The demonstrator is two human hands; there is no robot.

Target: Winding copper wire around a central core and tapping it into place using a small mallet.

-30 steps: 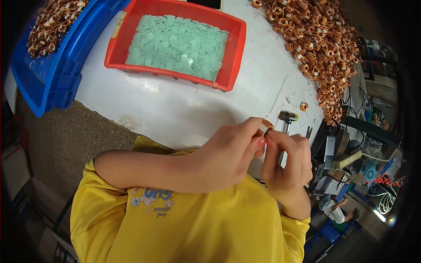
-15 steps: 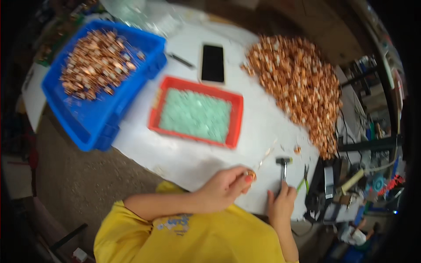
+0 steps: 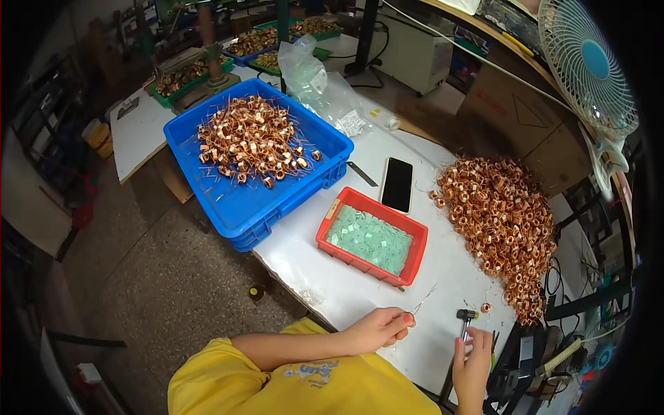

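Between the thumb and fingers of my left hand [image 3: 379, 330] is a small copper coil [image 3: 411, 320], its thin wire leads pointing up and to the right. The fingertips cover part of the coil. My right hand [image 3: 473, 363] is closed round the handle of a small hammer [image 3: 467, 315] at the front right of the table. The hammer's head shows beyond my fingers, and its dark handle runs back toward me. A single loose coil [image 3: 485, 308] lies just past the hammer head. Green-handled pliers [image 3: 493, 358] are partly hidden beside my right hand.
A red tray [image 3: 370, 270] holds pale green pieces. A blue bin [image 3: 277, 214] with copper coils stands left, and a large coil heap [image 3: 494, 228] lies right. A phone [image 3: 398, 185], a dark flat strip [image 3: 362, 173], plastic bags [image 3: 315, 83] and a fan [image 3: 591, 62] are farther back.
The view has tilted up and swung left, so the table things appear lower and farther right. My left hand still pinches the coil; my right hand stays at the hammer.
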